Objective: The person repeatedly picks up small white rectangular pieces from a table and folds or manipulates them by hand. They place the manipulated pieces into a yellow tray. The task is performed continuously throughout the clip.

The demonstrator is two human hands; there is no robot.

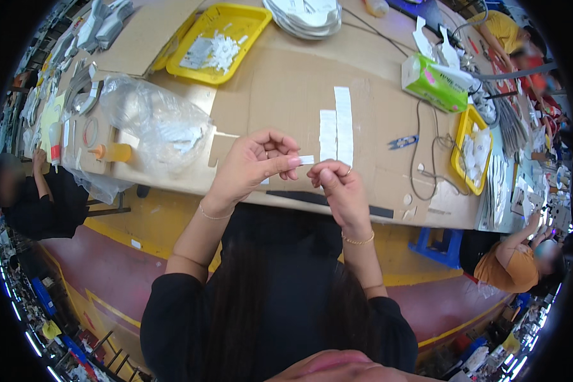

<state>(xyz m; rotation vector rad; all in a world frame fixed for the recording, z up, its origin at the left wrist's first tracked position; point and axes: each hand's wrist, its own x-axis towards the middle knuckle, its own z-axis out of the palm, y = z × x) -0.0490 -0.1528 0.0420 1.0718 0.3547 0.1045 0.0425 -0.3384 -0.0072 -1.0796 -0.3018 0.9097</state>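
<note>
Between the thumb and fingers of my left hand (256,159) is a small white label-like piece (306,160), its free end pointing right. My right hand (342,194) is beside that end, its thumb and forefinger pressed together; whatever may be in the pinch is too small to make out. Both hands are just above the near edge of the cardboard-covered table (280,95). Beyond the right hand, a long white strip (343,118) and a shorter white strip (327,130) lie side by side on the cardboard.
A yellow tray (251,22) with white bits stands at the back left, a clear plastic bag (137,102) and yellow bottle (116,152) nearer. Thread snips (403,142), a green tissue box (426,86) and a yellow basket (482,175) are rightward. Other people sit at both sides.
</note>
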